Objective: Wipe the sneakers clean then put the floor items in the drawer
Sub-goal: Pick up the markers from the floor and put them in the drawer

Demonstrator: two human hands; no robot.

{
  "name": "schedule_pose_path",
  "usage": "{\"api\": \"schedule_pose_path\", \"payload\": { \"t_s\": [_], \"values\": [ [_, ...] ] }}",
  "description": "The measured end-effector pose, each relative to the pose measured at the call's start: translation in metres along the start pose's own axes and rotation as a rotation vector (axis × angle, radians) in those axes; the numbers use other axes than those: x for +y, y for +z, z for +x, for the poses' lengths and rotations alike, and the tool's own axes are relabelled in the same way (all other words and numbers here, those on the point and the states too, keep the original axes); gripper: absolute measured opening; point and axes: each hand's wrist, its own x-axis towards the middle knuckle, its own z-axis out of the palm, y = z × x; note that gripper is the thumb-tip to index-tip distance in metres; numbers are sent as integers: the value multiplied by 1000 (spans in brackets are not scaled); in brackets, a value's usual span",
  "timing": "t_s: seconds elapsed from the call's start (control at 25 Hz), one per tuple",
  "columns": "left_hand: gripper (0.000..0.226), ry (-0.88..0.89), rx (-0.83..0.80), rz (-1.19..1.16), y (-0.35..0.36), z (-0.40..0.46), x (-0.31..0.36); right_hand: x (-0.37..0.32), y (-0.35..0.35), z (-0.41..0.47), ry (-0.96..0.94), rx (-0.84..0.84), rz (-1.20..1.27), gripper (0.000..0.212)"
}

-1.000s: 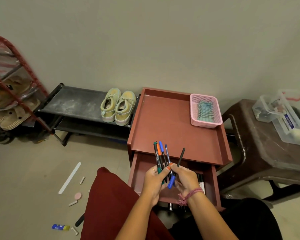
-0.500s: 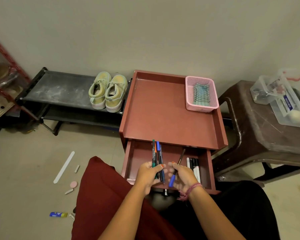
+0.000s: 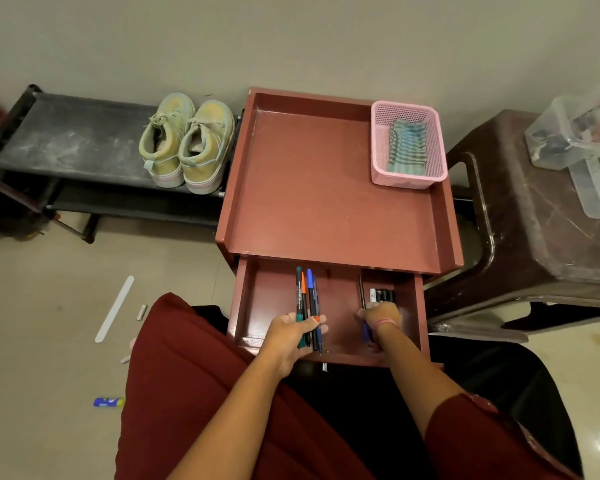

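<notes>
The reddish cabinet's drawer [image 3: 274, 303] stands pulled out in front of me. My left hand [image 3: 293, 332] grips several coloured pens [image 3: 307, 299] over the drawer's left half, their tips pointing away. My right hand [image 3: 381, 317] holds one thin dark pen with a blue end [image 3: 362, 296] low in the drawer's right half, beside markers [image 3: 381, 295] lying there. A pair of pale green sneakers [image 3: 187, 143] sits on the black shoe rack [image 3: 70, 143] to the left. A long white file [image 3: 115, 308], a small white stick [image 3: 141, 312] and a blue tube [image 3: 109, 402] lie on the floor at left.
A pink basket [image 3: 378, 143] with a striped cloth [image 3: 406, 147] stands on the cabinet top's back right corner. A brown plastic stool [image 3: 520, 216] at right carries clear plastic boxes [image 3: 582, 143]. My red-clad knee covers part of the floor items.
Both hands have dropped from above the cabinet top into the open drawer and drawn apart; the right hand took one pen to the right side. The view tilted downward.
</notes>
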Motion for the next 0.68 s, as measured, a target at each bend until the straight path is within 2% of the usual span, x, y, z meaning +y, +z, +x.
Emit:
{"api": "schedule_pose_path", "payload": {
  "t_s": [0.12,0.32,0.44,0.56,0.68],
  "values": [
    [16,5,21,22,-2,7,-3,2,12,11,-20,18,-145,31],
    [16,7,65,-24,-6,15,-6,14,35,27,-103,82,-260,25],
    [18,2,69,-47,-6,17,-6,19,42,35,-185,91,-418,23],
    [19,-6,67,-53,-3,19,-6,23,44,40,-221,92,-470,28],
    [19,-10,68,-48,-3,20,-5,27,44,44,-178,118,-429,34]
  ]
}}
